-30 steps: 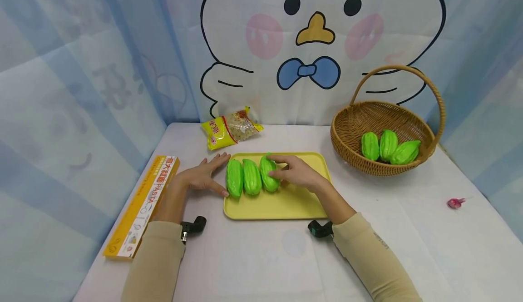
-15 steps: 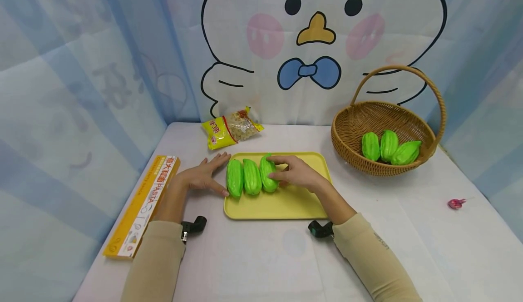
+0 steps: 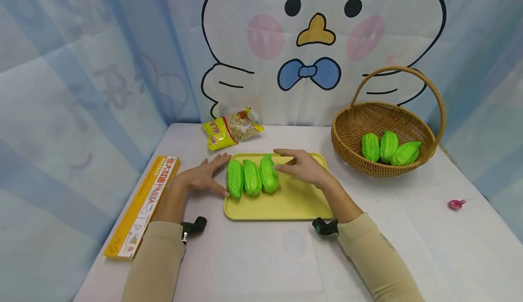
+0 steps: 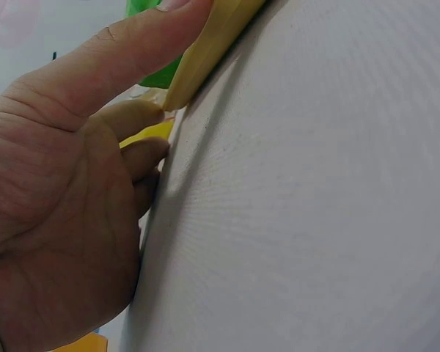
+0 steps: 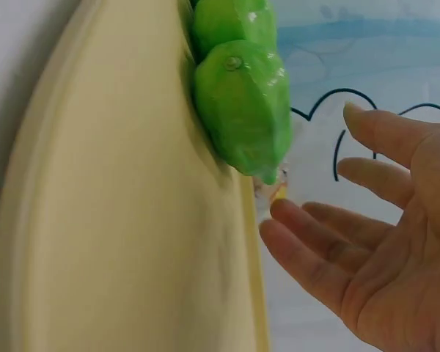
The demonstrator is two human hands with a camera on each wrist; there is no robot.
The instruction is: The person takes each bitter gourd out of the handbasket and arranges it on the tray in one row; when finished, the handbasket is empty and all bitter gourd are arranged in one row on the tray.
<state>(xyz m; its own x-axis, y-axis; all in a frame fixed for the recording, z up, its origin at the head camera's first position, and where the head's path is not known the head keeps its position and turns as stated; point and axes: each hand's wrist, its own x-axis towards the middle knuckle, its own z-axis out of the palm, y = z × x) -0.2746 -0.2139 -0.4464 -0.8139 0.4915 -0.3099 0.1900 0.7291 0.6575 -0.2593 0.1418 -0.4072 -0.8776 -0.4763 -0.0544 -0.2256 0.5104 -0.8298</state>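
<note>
Three green, ribbed toy vegetables that look like bitter melons lie side by side on a yellow tray [image 3: 298,202]: a left one [image 3: 234,179], a middle one [image 3: 252,177] and a right one [image 3: 268,174]. My left hand [image 3: 200,176] spreads its fingers along the tray's left edge; in the left wrist view its thumb [image 4: 125,55] lies against the rim. Just right of the right melon, my right hand [image 3: 304,168] hovers over the tray with fingers apart and holds nothing. The right wrist view shows a gap between those fingertips and the nearest melon [image 5: 243,106].
A wicker basket [image 3: 347,150] with three similar green melons stands at the back right. Behind the tray lies a yellow snack packet [image 3: 233,128]. A long pasta box [image 3: 143,206] flanks the left forearm. A small reddish-purple item [image 3: 455,204] lies far right.
My right hand has let go of the right melon and moved slightly up and to the right. The left hand and the melons stay where they were.
</note>
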